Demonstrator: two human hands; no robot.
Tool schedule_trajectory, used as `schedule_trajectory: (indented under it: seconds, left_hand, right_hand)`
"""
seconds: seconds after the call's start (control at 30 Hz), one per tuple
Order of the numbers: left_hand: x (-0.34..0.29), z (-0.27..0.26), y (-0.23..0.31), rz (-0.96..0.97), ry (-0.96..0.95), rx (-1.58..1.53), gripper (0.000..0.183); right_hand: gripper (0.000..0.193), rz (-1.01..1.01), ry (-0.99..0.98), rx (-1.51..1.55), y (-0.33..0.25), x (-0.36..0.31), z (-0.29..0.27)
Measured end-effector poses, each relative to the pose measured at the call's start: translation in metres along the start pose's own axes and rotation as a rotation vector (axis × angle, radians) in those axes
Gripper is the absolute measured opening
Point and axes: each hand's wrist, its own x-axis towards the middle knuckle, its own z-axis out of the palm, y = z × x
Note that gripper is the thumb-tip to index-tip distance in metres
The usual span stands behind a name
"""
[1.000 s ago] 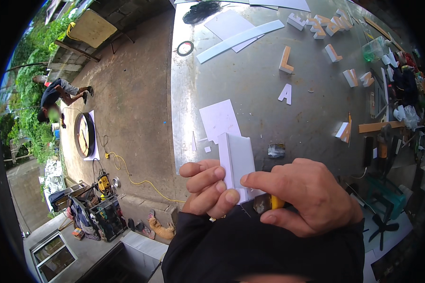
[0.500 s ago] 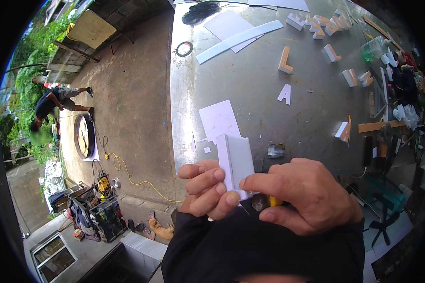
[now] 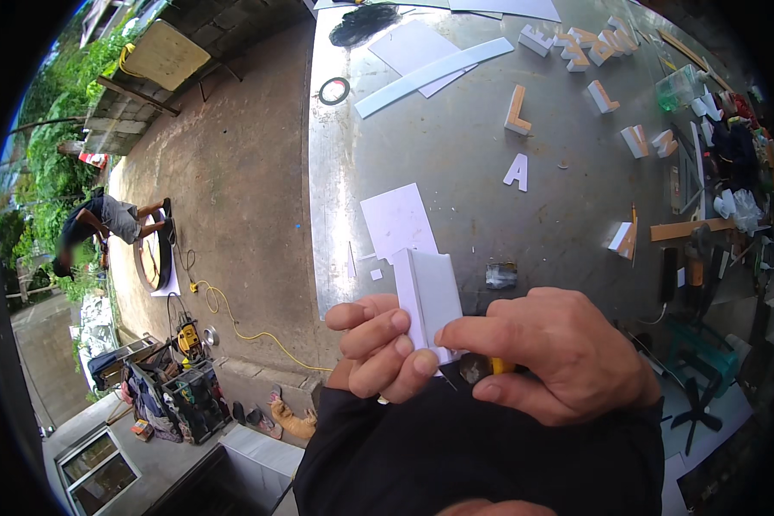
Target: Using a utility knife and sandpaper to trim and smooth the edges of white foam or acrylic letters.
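In my left hand (image 3: pixel 377 346) is a white letter-shaped piece (image 3: pixel 430 292) with raised side walls, held upright between thumb and fingers. My right hand (image 3: pixel 563 357) reaches across from the right, its index fingertip touching the lower edge of the piece. Between that hand's thumb and curled fingers sits a yellow tool (image 3: pixel 500 366) with a dark, rounded end; most of it is hidden, so its kind is unclear. Just beyond the hands, a cut white sheet (image 3: pixel 399 219) lies on the metal table (image 3: pixel 456 163). A flat white letter (image 3: pixel 516 173) rests farther off.
Several letter-shaped blocks (image 3: pixel 517 110) with tan faces stand across the table. A tape roll (image 3: pixel 334 90) and a long white strip (image 3: pixel 434 77) lie at the far left. Tools and scraps crowd the right edge. Another person (image 3: pixel 116 219) bends over a round frame on the ground at left.
My hands and the white piece stay almost still. The person at left has stepped closer over the round frame. The whole view has shifted very slightly.
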Motion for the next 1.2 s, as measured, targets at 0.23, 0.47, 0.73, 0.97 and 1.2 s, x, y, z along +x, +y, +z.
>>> schedule_trajectory:
  seconds: [0.23, 0.47, 0.73, 0.97, 1.2]
  left_hand:
    - [0.0, -0.005, 0.0, -0.001, -0.06, -0.044, 0.017]
    - [0.0, -0.006, -0.002, 0.009, -0.065, -0.061, 0.016]
    - [0.003, -0.011, -0.007, 0.045, -0.159, -0.05, 0.014]
    - [0.002, -0.012, -0.007, 0.034, -0.167, -0.035, 0.014]
    - [0.0, -0.011, -0.009, 0.041, -0.141, -0.043, 0.012]
  right_hand:
    - [0.041, 0.001, 0.019, -0.027, -0.001, -0.002, 0.001]
    - [0.04, -0.003, 0.023, -0.032, -0.001, 0.0, 0.002]
    - [0.037, -0.028, 0.043, -0.054, 0.0, 0.002, 0.003]
    - [0.037, -0.037, 0.052, -0.067, 0.001, 0.003, 0.004]
    - [0.036, -0.045, 0.066, -0.062, 0.004, 0.004, 0.005]
